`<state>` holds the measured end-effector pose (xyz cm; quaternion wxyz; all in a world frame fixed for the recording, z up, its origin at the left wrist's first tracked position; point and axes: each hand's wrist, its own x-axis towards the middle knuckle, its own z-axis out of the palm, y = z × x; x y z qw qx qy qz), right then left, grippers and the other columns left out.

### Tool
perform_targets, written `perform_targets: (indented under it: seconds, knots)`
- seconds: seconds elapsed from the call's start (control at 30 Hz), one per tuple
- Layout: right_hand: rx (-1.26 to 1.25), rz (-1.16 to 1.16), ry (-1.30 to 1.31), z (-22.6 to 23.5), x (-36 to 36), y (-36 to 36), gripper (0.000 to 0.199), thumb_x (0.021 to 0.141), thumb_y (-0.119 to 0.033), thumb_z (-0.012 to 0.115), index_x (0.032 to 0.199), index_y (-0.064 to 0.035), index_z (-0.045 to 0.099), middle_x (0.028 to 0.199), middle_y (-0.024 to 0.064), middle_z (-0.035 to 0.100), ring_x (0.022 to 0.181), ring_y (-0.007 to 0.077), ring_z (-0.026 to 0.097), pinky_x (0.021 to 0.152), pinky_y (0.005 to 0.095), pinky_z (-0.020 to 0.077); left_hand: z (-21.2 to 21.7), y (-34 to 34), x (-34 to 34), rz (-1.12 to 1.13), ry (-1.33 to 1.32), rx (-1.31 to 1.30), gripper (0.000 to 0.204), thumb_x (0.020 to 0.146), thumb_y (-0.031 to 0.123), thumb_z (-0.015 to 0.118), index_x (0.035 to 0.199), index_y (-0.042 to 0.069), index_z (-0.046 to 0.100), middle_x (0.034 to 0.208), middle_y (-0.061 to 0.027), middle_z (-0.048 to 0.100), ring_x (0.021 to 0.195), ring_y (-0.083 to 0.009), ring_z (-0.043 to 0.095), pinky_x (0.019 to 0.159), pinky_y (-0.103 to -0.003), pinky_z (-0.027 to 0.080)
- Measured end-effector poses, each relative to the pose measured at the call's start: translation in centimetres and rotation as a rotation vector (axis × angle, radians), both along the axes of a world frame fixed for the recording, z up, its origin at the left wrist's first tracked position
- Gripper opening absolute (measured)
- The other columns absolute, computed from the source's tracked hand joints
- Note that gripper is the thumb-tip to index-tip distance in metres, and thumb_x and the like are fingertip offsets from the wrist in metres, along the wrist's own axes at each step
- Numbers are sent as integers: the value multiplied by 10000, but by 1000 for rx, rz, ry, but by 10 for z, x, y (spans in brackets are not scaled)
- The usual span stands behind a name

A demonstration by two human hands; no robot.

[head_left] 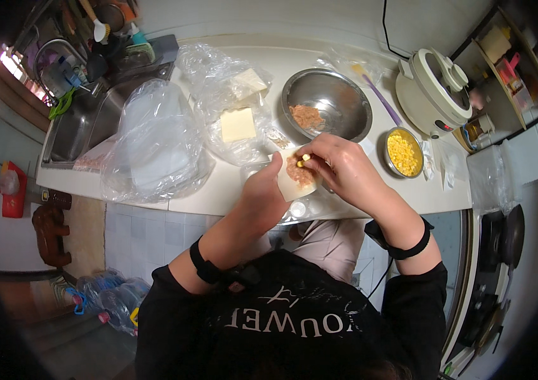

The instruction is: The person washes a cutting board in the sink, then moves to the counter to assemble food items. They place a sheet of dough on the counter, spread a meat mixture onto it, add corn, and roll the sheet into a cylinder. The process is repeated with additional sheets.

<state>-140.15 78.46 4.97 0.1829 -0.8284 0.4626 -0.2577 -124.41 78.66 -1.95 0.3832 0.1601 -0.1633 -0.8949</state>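
Observation:
A square dough wrapper (287, 186) rests in my left hand (261, 194), its fingers closed round the edge. Minced meat (299, 173) is spread over the wrapper's middle. Just above that meat, my right hand (347, 168) pinches a few yellow corn kernels (305, 158) between thumb and fingertips. A small metal bowl (388, 163) of corn (403, 153) stands to the right. Beyond my hands is a large steel bowl (352, 101) with a lump of minced meat (307, 116) at its left side. Stacked wrappers (237, 125) lie on plastic wrapping to the left.
A clear plastic tray (301, 210) sits under my hands at the counter's edge. Plastic bags (155, 142) cover the left counter beside the sink (69, 140). A purple-handled utensil (383, 101) and a white rice cooker (430, 95) stand at the back right.

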Motion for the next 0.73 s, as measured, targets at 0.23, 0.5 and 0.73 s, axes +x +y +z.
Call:
perform_targets:
  seconds: [0.23, 0.5, 0.73]
  knots:
    - [-59, -4, -50, -1, 7, 2, 179, 810, -15, 569, 979, -4, 628, 790, 135, 568, 701, 292, 576, 637, 344, 472, 6, 2, 8, 64, 9, 43, 498, 1001, 333, 167, 1317, -33, 287, 1294, -149, 427, 1225, -248, 414, 1055, -404, 312]
    - [-50, -17, 35, -1, 10, 3, 164, 801, -6, 557, 948, -1, 629, 769, 139, 575, 697, 290, 581, 623, 346, 480, 6, 4, 8, 80, -37, 85, 496, 1000, 322, 164, 1335, -26, 275, 1324, -149, 403, 1243, -265, 388, 1066, -415, 285]
    - [-103, 80, 105, -5, 16, 2, 237, 797, -37, 592, 1030, -27, 629, 775, 153, 590, 719, 316, 584, 655, 372, 479, 7, 5, 7, 133, -62, 98, 487, 1000, 315, 174, 1354, -12, 250, 1343, -151, 385, 1259, -270, 370, 1072, -418, 274]
